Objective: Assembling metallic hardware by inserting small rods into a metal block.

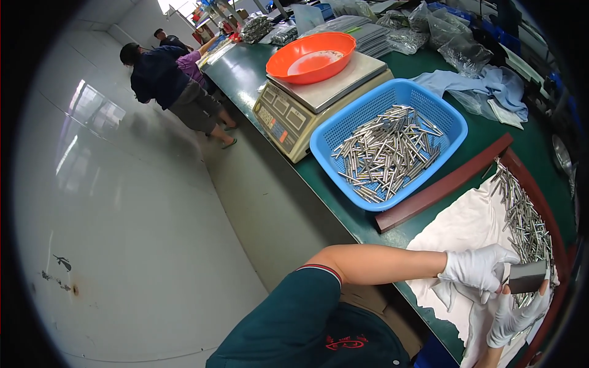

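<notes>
My left hand (477,268), in a white glove, is closed on the left end of a dark grey, smooth rectangular piece (527,277); its exact kind I cannot make out. From below, my right hand (515,318) grips the same piece, its bare fingertips sticking out of the white glove. Both hands are above a white cloth (463,224) spread on the bench. Many short silver metal pins (524,214) lie loose along the cloth's right side, some of them hidden under the piece and my hands.
A dark red frame (442,184) borders the cloth. Beyond it, a blue plastic basket (319,144) holds many metal pins (386,150). An orange bowl (313,55) sits on a weighing scale (282,119). A blue cloth (491,89) and plastic bags (454,40) lie farther back. People (169,76) stand beside the green bench (236,70).
</notes>
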